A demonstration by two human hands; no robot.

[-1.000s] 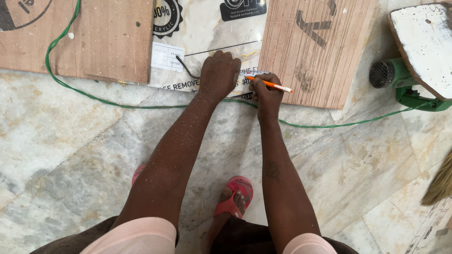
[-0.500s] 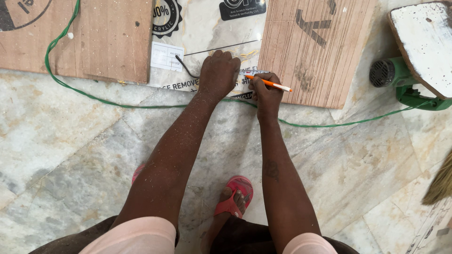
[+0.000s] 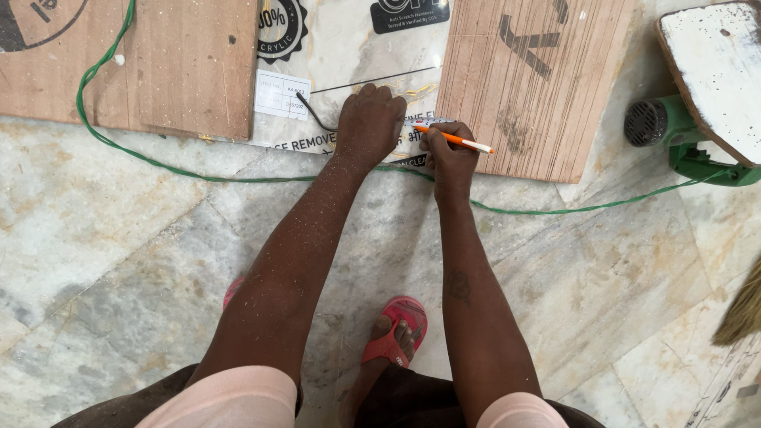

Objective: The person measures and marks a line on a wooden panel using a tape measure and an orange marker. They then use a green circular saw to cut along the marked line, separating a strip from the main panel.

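Compared with the earlier views, we find almost nothing displaced: both hands keep their positions on the sheet, and the pen has shifted only slightly, if at all. We see the left hand (image 3: 369, 120) pressed palm-down, fingers together, on the glossy marble-patterned acrylic sheet (image 3: 349, 47), gripping nothing. The right hand (image 3: 449, 155) lies just beside it, closed around an orange pen (image 3: 453, 140) whose tip meets the sheet near its lower edge, close to the left hand's knuckles. A thin dark line (image 3: 372, 79) crosses the sheet above the left hand. The sheet lies on the marble floor (image 3: 119, 230) between two plywood boards: one at the left (image 3: 182, 63) and one at the right (image 3: 531, 87). A green cable (image 3: 198, 170) loops over the left board, passes under both wrists and runs to a green power tool (image 3: 674, 135) at the right edge. Below, a foot in a red sandal (image 3: 394, 333) rests on the floor between the forearms.
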